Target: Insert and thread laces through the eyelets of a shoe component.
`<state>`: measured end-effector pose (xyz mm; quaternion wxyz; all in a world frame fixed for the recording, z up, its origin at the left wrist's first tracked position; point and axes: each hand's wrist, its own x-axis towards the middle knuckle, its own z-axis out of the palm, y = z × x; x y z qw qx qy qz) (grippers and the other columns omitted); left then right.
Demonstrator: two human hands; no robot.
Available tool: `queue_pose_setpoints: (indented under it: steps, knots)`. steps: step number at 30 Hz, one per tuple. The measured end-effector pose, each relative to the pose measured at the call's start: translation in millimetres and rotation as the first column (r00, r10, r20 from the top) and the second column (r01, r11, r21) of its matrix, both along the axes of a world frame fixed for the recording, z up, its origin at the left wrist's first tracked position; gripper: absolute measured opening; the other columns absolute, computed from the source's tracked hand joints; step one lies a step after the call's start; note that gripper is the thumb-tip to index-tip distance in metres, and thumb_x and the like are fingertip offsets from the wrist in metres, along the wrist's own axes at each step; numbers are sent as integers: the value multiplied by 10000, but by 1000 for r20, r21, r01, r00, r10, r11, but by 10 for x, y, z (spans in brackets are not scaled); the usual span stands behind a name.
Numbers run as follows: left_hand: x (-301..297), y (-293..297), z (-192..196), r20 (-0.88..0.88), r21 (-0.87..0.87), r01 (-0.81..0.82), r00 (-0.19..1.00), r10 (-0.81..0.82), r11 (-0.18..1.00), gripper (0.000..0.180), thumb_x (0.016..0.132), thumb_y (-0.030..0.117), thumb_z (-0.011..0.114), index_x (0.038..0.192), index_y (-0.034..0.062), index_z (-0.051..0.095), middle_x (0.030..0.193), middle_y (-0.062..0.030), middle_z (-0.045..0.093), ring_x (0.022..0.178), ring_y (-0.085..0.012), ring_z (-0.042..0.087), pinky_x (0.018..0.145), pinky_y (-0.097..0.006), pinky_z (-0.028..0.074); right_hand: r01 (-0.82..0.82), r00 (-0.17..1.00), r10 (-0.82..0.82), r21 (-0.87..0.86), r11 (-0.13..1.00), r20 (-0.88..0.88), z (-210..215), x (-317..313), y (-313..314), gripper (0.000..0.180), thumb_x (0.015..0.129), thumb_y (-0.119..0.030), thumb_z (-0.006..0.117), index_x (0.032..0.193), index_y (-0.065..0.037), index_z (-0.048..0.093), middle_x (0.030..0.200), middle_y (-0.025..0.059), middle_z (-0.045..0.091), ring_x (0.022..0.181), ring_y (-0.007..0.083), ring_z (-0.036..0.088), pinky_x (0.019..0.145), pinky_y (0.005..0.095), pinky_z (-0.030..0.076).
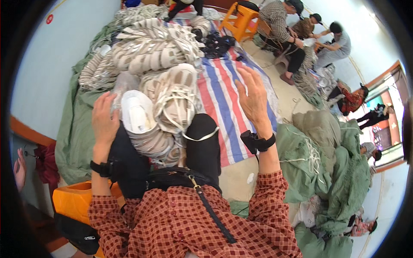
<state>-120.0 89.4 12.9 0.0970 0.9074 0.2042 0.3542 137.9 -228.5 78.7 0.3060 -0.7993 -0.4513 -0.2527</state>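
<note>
Nested stacks of beige shoe uppers [157, 45] lie in front of me, some tied with pale strips. One bundle [174, 101] stands between my knees, bound by a pale strap [202, 138] whose loose end crosses my right knee. Beside it, another stack ends in a white-lined upper [138, 112]. My left hand [106, 118] is just left of that white-lined upper, fingers stretched out; whether it touches the clear plastic there I cannot tell. Over the striped sheet, my right hand [252, 96] is raised with fingers extended, holding nothing.
A red, white and blue striped sheet [226, 107] covers the floor ahead. Green sacks [301, 159] are heaped at right, and green cloth [75, 129] lies left. An orange stool [241, 21] stands far off, near several seated people [282, 26]. Another person's hand [20, 170] shows at the left edge.
</note>
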Motion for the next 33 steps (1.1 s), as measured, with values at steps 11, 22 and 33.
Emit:
queue_pose_setpoints:
  steps: [11, 22, 33]
  knots:
    - [320, -415, 81, -72, -137, 232, 967, -243, 963, 379, 739, -49, 619, 1106, 41, 594, 1194, -143, 578, 1155, -337, 520, 1002, -406, 400, 73, 955, -174, 380, 922, 239, 599, -746, -851, 304, 874, 1, 608, 1177, -29, 600, 1215, 143, 619, 1095, 280, 598, 925, 384, 465]
    - [258, -652, -242, 28, -391, 298, 949, -313, 871, 429, 767, 51, 672, 1184, 54, 568, 1113, -154, 594, 1043, -347, 573, 898, -381, 463, 174, 809, -100, 73, 982, -580, -1009, -1093, -599, 175, 870, 21, 586, 1029, -9, 654, 1039, 142, 663, 947, 292, 645, 833, 339, 500]
    - [994, -636, -188, 13, -404, 358, 923, -386, 842, 194, 780, 48, 655, 969, 38, 614, 1037, -103, 619, 921, -267, 600, 778, -339, 481, -1, 787, 145, 233, 972, -600, -852, -856, 513, 151, 904, -38, 592, 1039, -3, 649, 1002, 118, 664, 919, 223, 640, 816, 295, 485]
